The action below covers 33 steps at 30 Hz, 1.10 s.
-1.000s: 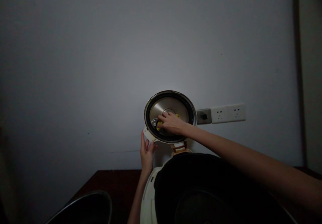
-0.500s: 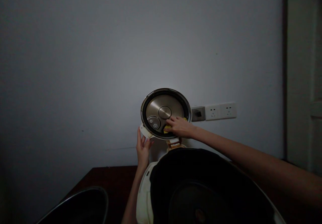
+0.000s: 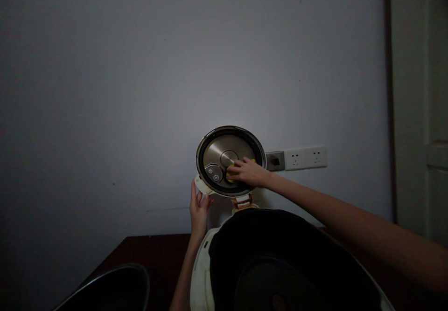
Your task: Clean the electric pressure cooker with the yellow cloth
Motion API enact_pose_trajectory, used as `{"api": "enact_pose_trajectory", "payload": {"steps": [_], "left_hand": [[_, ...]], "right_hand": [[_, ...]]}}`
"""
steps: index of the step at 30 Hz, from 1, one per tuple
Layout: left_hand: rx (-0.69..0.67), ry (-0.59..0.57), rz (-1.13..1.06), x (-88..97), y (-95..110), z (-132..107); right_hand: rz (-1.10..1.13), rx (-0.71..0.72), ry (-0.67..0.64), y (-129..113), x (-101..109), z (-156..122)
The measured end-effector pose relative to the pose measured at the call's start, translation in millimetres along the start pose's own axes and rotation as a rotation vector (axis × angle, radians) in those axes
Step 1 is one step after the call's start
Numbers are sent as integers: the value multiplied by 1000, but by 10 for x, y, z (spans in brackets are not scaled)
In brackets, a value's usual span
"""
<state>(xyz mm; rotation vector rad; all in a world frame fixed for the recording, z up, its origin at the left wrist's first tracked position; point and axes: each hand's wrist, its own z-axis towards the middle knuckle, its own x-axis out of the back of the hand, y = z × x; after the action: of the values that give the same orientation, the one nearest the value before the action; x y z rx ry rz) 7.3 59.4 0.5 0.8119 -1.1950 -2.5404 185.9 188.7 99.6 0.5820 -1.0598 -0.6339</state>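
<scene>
The raised lid [image 3: 224, 148] of a white rice cooker [image 3: 202, 273] shows its round metal inner face and dark sealing ring. My left hand [image 3: 199, 213] grips the white tab at the lid's lower left edge. Against the lower right of the inner face, my right hand [image 3: 250, 173] presses a yellow cloth [image 3: 231, 174], which its fingers partly hide. A small round vent piece [image 3: 213, 173] sits left of those fingers. Below, the cooker's dark interior [image 3: 280, 255] gapes towards me, and a brownish hinge [image 3: 243, 202] joins lid and body.
A dark reddish table [image 3: 164, 250] holds the cooker. At the lower left stands a dark pot [image 3: 115, 287] with a thin pale rim. Behind the lid rises a pale wall [image 3: 140, 92] with a grey socket [image 3: 275, 161] and white sockets [image 3: 305, 158]. A door [image 3: 409, 115] is at the right.
My right hand has shifted slightly with the yellow cloth over the lid's inner face. The left hand keeps its hold on the lid. The whole view has moved a little.
</scene>
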Motion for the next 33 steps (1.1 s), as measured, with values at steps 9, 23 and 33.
{"api": "enact_pose_trajectory", "payload": {"steps": [9, 23, 33], "left_hand": [[-11, 3, 6, 1, 23, -2], [12, 20, -21, -23, 50, -22], [22, 7, -35, -12, 39, -15]], "right_hand": [[312, -322, 107, 146, 190, 271], [293, -35, 157, -87, -47, 741], [232, 16, 173, -44, -140, 654]]}}
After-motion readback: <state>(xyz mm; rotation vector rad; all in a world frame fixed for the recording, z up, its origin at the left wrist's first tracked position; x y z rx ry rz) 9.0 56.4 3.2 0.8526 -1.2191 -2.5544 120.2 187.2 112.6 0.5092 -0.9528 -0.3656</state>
